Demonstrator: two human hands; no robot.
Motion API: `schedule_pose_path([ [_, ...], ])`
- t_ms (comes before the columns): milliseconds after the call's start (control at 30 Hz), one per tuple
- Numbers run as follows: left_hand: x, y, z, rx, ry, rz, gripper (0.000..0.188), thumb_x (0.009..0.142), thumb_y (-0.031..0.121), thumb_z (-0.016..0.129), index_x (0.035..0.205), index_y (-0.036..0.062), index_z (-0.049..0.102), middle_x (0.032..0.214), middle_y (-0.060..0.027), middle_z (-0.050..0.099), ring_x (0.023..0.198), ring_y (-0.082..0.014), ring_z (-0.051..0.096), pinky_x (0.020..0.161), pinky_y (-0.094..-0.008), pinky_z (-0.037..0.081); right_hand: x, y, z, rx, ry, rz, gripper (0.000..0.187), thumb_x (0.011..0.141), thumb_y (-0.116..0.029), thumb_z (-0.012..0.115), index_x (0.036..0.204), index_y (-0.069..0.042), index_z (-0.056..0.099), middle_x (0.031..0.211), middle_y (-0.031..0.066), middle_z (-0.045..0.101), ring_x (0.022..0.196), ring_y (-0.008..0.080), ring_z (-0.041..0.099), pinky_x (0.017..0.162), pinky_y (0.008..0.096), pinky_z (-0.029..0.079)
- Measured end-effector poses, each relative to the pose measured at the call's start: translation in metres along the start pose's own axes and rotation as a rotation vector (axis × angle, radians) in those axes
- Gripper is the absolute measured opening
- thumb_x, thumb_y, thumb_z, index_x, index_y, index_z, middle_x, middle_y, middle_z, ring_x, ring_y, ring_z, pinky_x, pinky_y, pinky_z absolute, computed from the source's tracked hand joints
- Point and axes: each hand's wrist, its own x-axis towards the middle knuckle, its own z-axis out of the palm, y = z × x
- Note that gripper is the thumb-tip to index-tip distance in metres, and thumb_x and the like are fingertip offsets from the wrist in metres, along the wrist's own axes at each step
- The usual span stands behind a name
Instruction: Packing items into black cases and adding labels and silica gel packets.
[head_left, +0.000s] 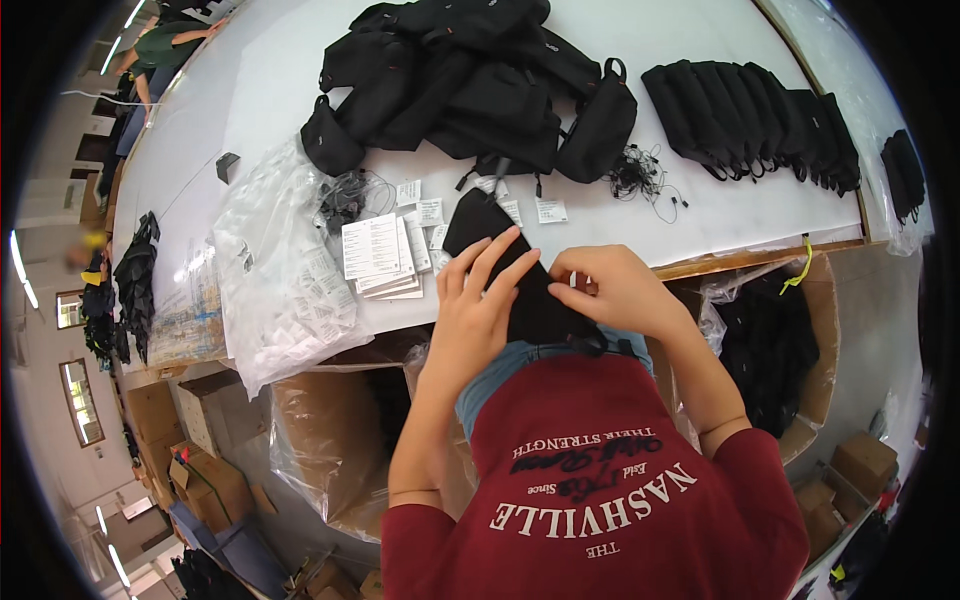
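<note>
The person's bare left hand [476,303] extends forward, fingers apart; the bare right hand [607,284] bends inward, fingers curled toward the thumb

Cardboard boxes [212,486] low at left, a window [81,402] beyond, a glowing light tube [18,258], a co-worker [160,48] in dark green.

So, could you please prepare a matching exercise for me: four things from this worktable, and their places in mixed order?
1. Black pouch
2. Stack of white cards
3. Yellow-green strip
4. Clear plastic bag

A. At the table's front edge, right of the right hand
B. Under the left hand
C. Draped over the front edge
D. Between the plastic bag and the left hand

Pairs: 1-B, 2-D, 3-A, 4-C
</note>
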Motion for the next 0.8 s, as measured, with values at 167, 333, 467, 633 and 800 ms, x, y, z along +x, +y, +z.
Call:
schedule_pose_path([
  [167, -0.019, -0.005, 0.004, -0.024, -0.011, 0.084, 0.037, 0.066, 0.009, 0.074, 0.101, 0.0144, 0.063, 0.111, -0.0021, 0.056, 0.106, -0.0247, 0.049, 0.089, -0.0377, 0.035, -0.013, -0.005, -0.012, 0.109, -0.223, 0.009, 0.017, 0.082, -0.02, 0.064, 0.087, -0.004, 0.062, 0.076, 0.0099, 0.065, 0.065, 0.0224, 0.063, 0.06, 0.0328, 0.048],
  [333, -0.04, 0.002, 0.019, -0.092, 0.047, 0.192, 0.032, 0.052, 0.001, 0.072, 0.08, 0.0109, 0.059, 0.089, -0.0019, 0.058, 0.086, -0.0234, 0.055, 0.077, -0.0371, 0.041, -0.027, -0.004, 0.001, 0.324, -0.332, 0.214, 0.024, 0.082, -0.026, 0.066, 0.091, -0.004, 0.062, 0.081, 0.0109, 0.068, 0.065, 0.0189, 0.063, 0.061, 0.0302, 0.049],
  [467, -0.041, 0.01, 0.018, -0.173, 0.072, 0.126, 0.032, 0.052, -0.003, 0.07, 0.078, 0.0094, 0.056, 0.1, -0.0045, 0.063, 0.096, -0.0258, 0.059, 0.082, -0.0366, 0.043, -0.031, 0.007, 0.006, 0.309, -0.303, 0.212, 0.023, 0.081, -0.022, 0.066, 0.091, -0.002, 0.062, 0.07, 0.0118, 0.065, 0.059, 0.0201, 0.061, 0.057, 0.0309, 0.047],
  [633, -0.045, 0.01, 0.012, -0.183, -0.022, 0.111, 0.032, 0.054, -0.003, 0.068, 0.08, 0.0073, 0.053, 0.095, -0.0062, 0.063, 0.093, -0.0253, 0.06, 0.084, -0.038, 0.043, -0.028, -0.006, 0.006, 0.121, -0.111, 0.147, 0.013, 0.081, -0.013, 0.064, 0.087, -0.002, 0.063, 0.068, 0.0111, 0.064, 0.058, 0.0209, 0.061, 0.056, 0.0285, 0.047],
  [800, -0.048, 0.021, 0.01, -0.156, -0.025, 0.057, 0.037, 0.053, -0.001, 0.068, 0.089, 0.0085, 0.063, 0.085, -0.0031, 0.061, 0.083, -0.0218, 0.06, 0.08, -0.0359, 0.042, -0.032, -0.016, 0.009, 0.018, -0.043, 0.126, 0.013, 0.081, -0.015, 0.065, 0.087, -0.004, 0.064, 0.068, 0.0097, 0.064, 0.059, 0.0222, 0.062, 0.056, 0.0288, 0.048],
])
